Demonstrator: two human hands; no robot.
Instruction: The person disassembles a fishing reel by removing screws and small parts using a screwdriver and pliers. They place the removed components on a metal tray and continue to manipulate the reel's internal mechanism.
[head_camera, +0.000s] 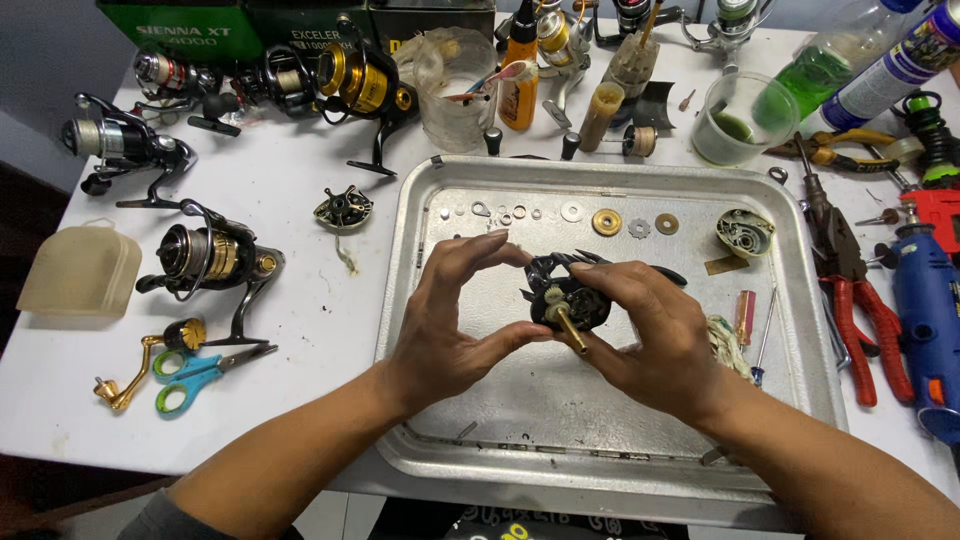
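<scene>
Green and dark boxes are standing at the table's far edge, beyond the metal tray, with an orange bottle and a clear cup of green liquid just behind the tray's far rim. Spinning reels and blue-green scissors are lying left of the tray; red-handled pliers right of it. Washers and gears are lining the tray's far side. Above the tray's middle, the left hand and right hand are both gripping a black reel body, its brass shaft pointing toward the tray's near rim.
</scene>
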